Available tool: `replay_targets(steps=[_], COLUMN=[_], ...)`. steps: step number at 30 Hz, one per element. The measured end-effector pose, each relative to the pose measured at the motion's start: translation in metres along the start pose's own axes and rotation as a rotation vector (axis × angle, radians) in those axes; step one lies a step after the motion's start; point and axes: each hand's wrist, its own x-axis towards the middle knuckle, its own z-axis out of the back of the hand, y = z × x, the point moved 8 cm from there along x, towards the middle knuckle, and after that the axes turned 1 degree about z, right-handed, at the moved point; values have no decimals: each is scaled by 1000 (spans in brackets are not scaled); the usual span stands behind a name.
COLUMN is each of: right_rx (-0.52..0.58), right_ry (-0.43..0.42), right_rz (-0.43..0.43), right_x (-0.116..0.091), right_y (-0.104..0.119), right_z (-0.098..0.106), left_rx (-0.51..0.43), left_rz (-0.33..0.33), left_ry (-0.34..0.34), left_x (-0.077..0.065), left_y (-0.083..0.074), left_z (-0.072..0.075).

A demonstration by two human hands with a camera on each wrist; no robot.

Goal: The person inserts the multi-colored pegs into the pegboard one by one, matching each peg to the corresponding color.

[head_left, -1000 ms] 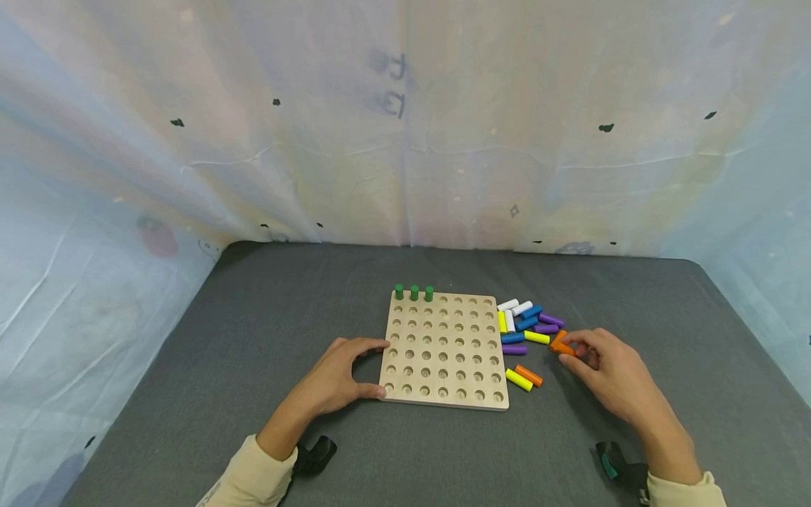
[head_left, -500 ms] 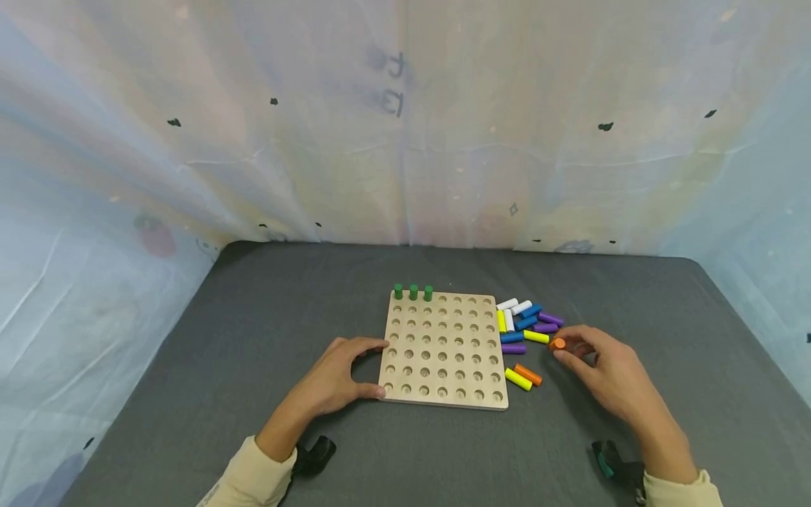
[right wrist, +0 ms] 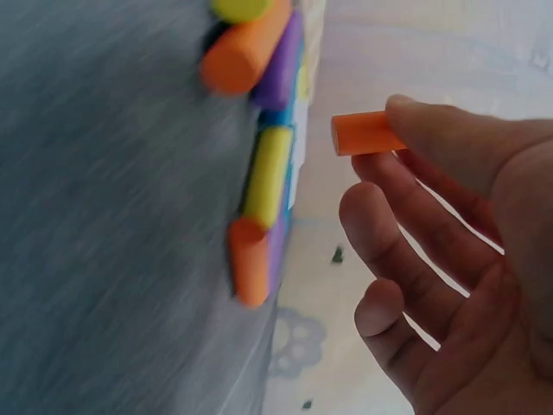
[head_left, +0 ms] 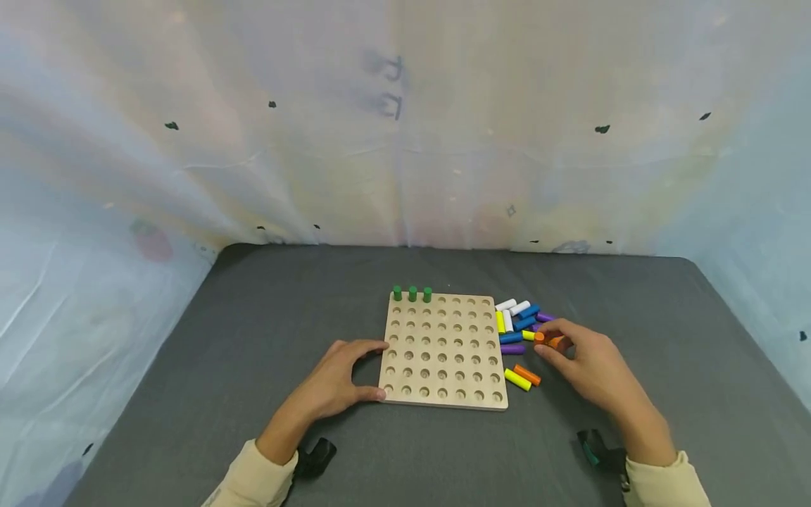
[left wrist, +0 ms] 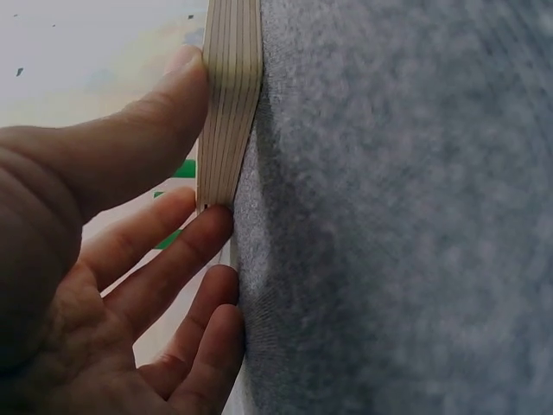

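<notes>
My right hand (head_left: 589, 366) pinches an orange peg (right wrist: 363, 134) between thumb and fingertips, raised above the table with its round end toward the board. A second orange peg (right wrist: 251, 264) lies on the cloth behind it, against a yellow peg (right wrist: 269, 177). On the table's middle rests a square wooden peg board (head_left: 443, 404) with rows of round holes. Three green pegs (head_left: 412, 294) stand upright side by side at its far left. My left hand (head_left: 332, 377) touches the board's left side, fingertips at the edge (left wrist: 229, 95) and thumb at the near corner.
To the board's right lies a loose heap of white, blue, purple (head_left: 512, 349) and yellow pegs. Nearer me, a yellow peg (head_left: 517, 380) and an orange peg (head_left: 527, 374) lie side by side. A grey cloth (head_left: 285, 296) covers the table; patterned curtains (head_left: 443, 176) enclose it.
My right hand has lifted one orange peg off the other and carried it left toward the board. The left hand and board stay put.
</notes>
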Motion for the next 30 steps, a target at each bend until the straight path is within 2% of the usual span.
replay_targets(steps=[6,12,20,30], right_rx=[38,75,125,239], right_ry=[-3,-16,-2,104], right_rz=[46,105,157,223], right_x=[13,23,33,61], right_y=[27,51,75,105], right_z=[4,-1,-11,-36], left_rx=[-5,-13,-26,-2], left_rz=[-13,-32,-35,-11], left_ry=[-13,-10,7,-10], left_x=[0,-3,-3,-2], left_y=[-5,-5,-2,-1], left_z=[4,5,-2,2])
